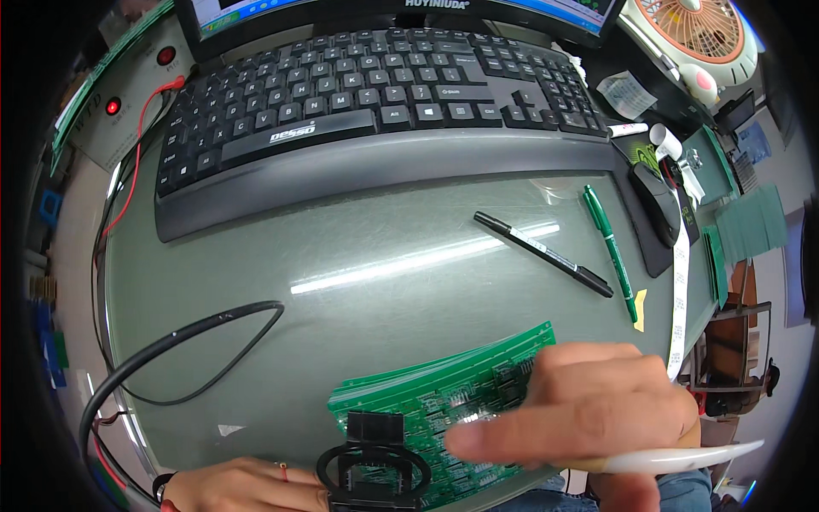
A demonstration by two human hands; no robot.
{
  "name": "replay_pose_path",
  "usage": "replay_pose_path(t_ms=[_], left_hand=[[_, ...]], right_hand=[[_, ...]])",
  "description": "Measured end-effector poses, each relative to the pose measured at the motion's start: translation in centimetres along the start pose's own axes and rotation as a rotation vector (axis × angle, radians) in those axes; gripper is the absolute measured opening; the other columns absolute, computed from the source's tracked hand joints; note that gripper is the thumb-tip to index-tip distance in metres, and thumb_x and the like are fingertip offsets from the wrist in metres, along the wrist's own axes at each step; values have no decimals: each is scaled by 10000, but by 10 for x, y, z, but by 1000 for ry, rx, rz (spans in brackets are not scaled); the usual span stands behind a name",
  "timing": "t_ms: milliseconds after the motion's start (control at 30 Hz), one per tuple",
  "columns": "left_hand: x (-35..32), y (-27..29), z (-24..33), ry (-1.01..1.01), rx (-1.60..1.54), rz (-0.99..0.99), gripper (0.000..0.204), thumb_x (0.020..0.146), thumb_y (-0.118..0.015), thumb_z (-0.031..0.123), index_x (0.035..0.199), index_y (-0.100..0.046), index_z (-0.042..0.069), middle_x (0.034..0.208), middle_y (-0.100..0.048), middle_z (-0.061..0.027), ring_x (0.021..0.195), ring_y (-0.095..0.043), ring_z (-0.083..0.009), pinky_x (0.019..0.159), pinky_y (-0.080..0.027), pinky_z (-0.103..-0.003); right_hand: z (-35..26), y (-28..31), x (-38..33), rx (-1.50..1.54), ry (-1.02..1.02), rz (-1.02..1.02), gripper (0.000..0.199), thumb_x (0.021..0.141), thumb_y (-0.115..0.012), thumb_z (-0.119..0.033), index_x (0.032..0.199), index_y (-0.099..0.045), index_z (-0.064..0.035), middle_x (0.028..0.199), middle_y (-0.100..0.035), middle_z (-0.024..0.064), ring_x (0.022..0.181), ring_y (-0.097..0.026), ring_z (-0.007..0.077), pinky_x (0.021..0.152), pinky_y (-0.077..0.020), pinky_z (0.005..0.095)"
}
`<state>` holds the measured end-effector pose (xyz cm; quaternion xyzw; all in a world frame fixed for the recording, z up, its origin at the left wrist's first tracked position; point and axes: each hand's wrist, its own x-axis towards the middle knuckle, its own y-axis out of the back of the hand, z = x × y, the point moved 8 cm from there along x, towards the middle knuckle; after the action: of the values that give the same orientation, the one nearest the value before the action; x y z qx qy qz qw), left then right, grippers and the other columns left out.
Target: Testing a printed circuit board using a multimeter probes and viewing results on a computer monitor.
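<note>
A stack of green circuit boards (431, 401) lies at the near edge of the table. Above its right part is my right hand (597, 401), index finger stretched out over the parts. That hand is closed on a slim, pointed tool (674, 459), tan and white, its white end sticking out to the right. My left hand (247, 486), with a ring on one finger, rests at the lower left beside the boards. Its fingertips are hidden, so its grip does not show. A black piece with an oval ring (375, 422) covers the boards' near left corner.
A black keyboard (316, 175) spans the far side below a monitor (426, 10). Black (546, 253) and green (612, 252) pens lie right of centre, near a mouse (655, 203) and paper strip (680, 299). A thick black cable (171, 340) loops at left; a fan (695, 34) stands far right.
</note>
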<state>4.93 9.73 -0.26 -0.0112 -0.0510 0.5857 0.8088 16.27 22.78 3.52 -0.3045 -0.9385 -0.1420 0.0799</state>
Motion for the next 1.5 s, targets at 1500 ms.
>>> replay_pose_path(t_ms=[1500], left_hand=[[4,5,-35,11,-75,-55,256,722,-574,185,784,-625,-58,798,-615,-209,700,-589,-360,618,-477,-406]], right_hand=[[12,-24,-36,-1,527,-101,137,612,-630,27,736,-589,-15,701,-577,78,455,-471,170,373,-381,250]])
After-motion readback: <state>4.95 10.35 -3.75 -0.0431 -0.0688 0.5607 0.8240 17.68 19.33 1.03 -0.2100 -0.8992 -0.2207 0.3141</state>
